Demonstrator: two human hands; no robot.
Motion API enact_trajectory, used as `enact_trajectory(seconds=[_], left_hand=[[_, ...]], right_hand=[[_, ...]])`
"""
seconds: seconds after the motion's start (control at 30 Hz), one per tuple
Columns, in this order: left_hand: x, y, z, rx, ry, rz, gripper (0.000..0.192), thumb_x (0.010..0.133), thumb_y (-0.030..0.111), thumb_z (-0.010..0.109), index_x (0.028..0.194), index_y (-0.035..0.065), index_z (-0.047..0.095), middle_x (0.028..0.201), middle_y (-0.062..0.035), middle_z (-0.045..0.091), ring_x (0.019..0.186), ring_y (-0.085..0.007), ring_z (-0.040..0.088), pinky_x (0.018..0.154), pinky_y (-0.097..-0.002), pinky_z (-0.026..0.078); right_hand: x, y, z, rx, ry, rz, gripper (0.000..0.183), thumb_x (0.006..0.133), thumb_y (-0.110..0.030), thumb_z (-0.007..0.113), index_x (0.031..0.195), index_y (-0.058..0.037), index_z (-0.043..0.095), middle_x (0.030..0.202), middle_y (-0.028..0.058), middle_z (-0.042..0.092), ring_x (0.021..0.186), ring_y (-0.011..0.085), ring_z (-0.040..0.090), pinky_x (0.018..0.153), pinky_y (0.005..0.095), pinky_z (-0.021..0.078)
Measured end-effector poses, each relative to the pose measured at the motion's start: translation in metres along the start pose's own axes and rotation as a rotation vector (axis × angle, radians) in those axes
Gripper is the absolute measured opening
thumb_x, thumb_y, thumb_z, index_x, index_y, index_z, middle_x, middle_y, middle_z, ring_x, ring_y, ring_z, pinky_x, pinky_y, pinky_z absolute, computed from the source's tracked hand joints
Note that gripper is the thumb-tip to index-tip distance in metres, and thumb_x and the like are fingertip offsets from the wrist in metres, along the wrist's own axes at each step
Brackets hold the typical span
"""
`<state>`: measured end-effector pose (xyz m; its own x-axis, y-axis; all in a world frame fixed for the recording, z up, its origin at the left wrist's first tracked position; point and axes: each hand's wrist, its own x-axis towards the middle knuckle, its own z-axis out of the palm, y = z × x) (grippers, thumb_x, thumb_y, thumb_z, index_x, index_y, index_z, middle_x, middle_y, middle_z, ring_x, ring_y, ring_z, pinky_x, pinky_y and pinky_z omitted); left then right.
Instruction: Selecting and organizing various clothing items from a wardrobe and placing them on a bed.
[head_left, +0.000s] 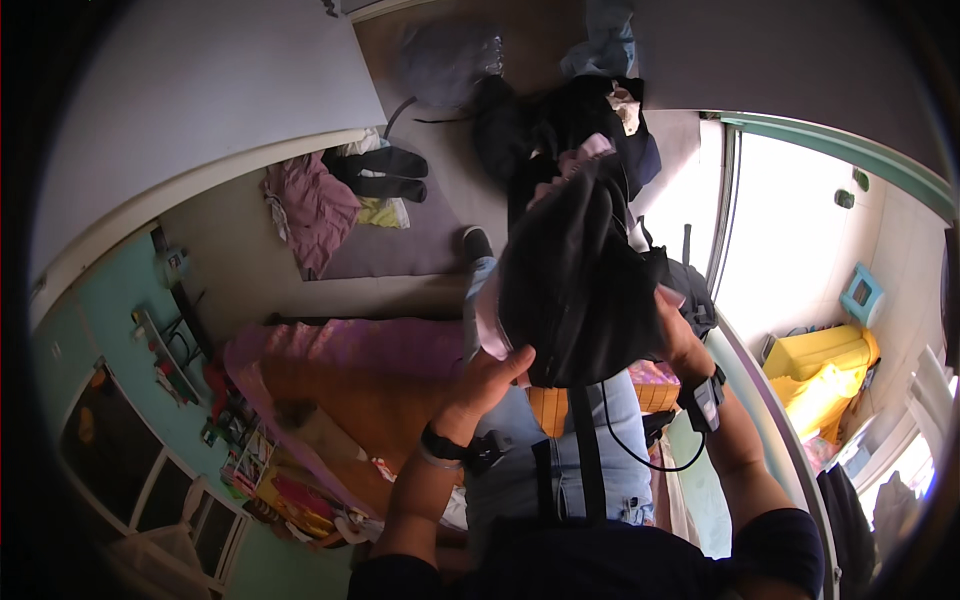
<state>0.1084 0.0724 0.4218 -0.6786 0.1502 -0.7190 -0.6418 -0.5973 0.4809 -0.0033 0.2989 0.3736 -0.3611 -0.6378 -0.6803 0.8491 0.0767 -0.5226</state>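
A black garment with pink edges (577, 285) hangs between my two hands over my lap. My left hand (489, 382) grips its near left edge, with the thumb on top. At the near right edge, my right hand (681, 337) has hold of the cloth, its fingers partly hidden behind it. The garment's far end narrows to a pink strip and overlaps a heap of dark clothes (555, 112) beyond. What kind of garment it is, I cannot tell. A black backpack (690, 296) stands just right of my right hand.
A bed with a purple and orange cover (337, 367) lies to the left. On a grey mat (397, 247) are a mauve cloth (319, 214) and dark folded clothes (382, 169). A bright doorway (780, 217) opens at the right. White door panels (210, 90) stand at the upper left.
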Motion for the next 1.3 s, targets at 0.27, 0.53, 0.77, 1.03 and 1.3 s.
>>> enact_trajectory(seconds=[0.27,0.53,0.77,1.03,1.3], left_hand=[[-0.051,-0.040,-0.078,-0.323,0.136,0.056,0.055,0.084,0.034,0.040,0.127,0.0081,0.019,0.128,-0.0063,0.027,0.117,-0.0193,0.028,0.097,-0.0346,0.022],[-0.118,-0.051,-0.178,-0.641,0.479,0.236,0.041,0.083,0.025,0.044,0.118,0.0051,0.034,0.121,-0.0076,0.039,0.111,-0.0195,0.037,0.093,-0.0359,0.031],[-0.197,-0.010,-0.217,-0.020,0.636,0.277,0.037,0.078,0.013,0.051,0.112,0.0042,0.040,0.108,-0.0059,0.047,0.097,-0.0168,0.045,0.084,-0.0321,0.035],[-0.215,0.128,-0.137,0.851,0.588,1.214,0.066,0.062,0.005,0.062,0.120,0.0028,0.032,0.118,-0.0161,0.036,0.108,-0.0309,0.036,0.091,-0.0370,0.027],[-0.155,0.086,-0.158,-0.208,0.514,0.477,0.026,0.071,0.003,0.049,0.096,0.0007,0.048,0.090,-0.0047,0.051,0.086,-0.0147,0.049,0.077,-0.0274,0.039]], right_hand=[[0.047,-0.016,0.116,0.284,0.060,-0.080,0.062,0.063,0.009,0.046,0.121,-0.0086,0.032,0.104,0.0060,0.048,0.095,0.0175,0.048,0.084,0.0260,0.0372],[0.033,-0.014,0.197,0.397,0.006,-0.280,0.058,0.051,0.009,0.045,0.107,-0.0049,0.042,0.100,0.0059,0.052,0.093,0.0193,0.051,0.081,0.0258,0.0405],[0.020,-0.020,0.286,0.500,-0.081,-0.188,0.049,0.048,0.009,0.034,0.093,-0.0021,0.049,0.092,0.0104,0.055,0.087,0.0212,0.054,0.077,0.0293,0.0447],[0.024,-0.027,0.360,0.222,-0.338,-0.132,0.044,0.044,0.004,0.035,0.084,0.0034,0.053,0.083,0.0099,0.057,0.080,0.0194,0.056,0.076,0.0259,0.0441],[0.054,-0.021,0.306,0.047,-0.110,-0.092,0.049,0.050,0.006,0.035,0.098,0.0066,0.049,0.090,0.0097,0.056,0.083,0.0167,0.054,0.074,0.0222,0.0417]])
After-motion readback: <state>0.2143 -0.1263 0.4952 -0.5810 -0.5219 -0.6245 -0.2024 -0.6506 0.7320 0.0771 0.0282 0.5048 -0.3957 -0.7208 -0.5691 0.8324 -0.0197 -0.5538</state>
